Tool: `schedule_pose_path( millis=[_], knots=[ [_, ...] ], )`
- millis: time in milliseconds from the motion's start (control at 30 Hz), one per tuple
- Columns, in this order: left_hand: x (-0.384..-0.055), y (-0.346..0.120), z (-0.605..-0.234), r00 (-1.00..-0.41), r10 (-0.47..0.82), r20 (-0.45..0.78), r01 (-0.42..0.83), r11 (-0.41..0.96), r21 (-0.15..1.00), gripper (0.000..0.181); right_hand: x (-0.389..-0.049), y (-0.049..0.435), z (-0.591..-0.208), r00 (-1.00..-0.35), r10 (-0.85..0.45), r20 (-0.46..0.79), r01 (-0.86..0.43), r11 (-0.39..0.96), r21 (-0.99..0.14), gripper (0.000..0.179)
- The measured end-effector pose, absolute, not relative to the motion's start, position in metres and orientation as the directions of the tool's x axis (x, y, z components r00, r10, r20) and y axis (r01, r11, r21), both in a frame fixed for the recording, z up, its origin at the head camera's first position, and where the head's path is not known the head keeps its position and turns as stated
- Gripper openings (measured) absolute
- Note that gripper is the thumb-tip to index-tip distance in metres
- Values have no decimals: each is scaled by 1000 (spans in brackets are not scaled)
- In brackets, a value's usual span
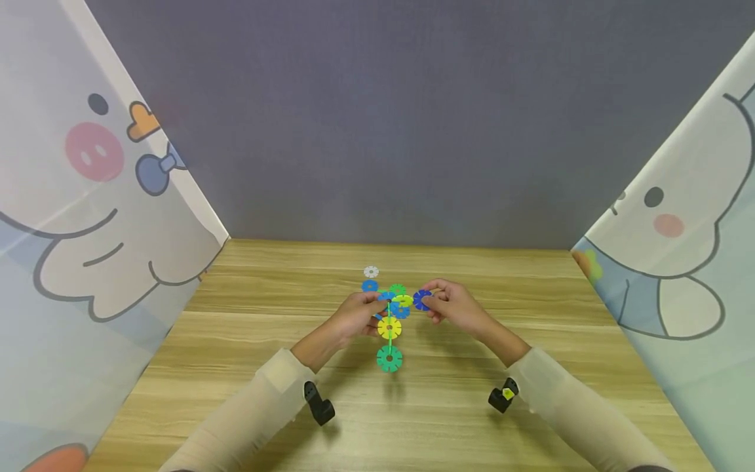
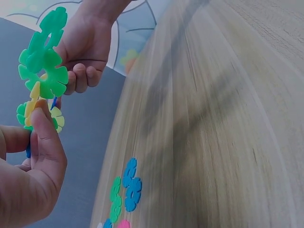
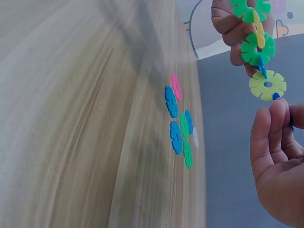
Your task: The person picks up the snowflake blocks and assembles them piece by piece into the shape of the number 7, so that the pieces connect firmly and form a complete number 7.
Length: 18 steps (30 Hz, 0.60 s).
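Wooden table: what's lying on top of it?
A pink disc, three blue discs, two green discs and a white disc. In the head view, the left fingers and the joined discs cover part of it; the pink disc doesn't show there.

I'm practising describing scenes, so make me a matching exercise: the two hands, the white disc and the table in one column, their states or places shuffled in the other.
Column one
1. Left hand
2. Right hand
3. White disc
4. Table

Column two
A. Lying flat, farthest from the person of all the discs in the head view
B. Pinching the dark blue disc
C. Wood-patterned, underneath the flat-lying discs
D. Holding the joined discs

Right pairs: 1-D, 2-B, 3-A, 4-C
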<state>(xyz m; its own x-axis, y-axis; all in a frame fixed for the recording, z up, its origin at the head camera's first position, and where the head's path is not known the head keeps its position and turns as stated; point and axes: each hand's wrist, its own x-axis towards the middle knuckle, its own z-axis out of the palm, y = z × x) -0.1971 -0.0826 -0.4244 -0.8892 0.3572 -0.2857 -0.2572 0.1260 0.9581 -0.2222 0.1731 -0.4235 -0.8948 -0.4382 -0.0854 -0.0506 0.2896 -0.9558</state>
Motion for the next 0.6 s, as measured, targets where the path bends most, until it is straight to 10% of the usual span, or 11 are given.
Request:
schedule_pose_path(
  millis=[600],
  knots=[
    [-198,-85,-427,-892,350,-285,-262,111,959,15,-222,164,-423,-894,-432,-119,-16,297,-955,29]
  ],
)
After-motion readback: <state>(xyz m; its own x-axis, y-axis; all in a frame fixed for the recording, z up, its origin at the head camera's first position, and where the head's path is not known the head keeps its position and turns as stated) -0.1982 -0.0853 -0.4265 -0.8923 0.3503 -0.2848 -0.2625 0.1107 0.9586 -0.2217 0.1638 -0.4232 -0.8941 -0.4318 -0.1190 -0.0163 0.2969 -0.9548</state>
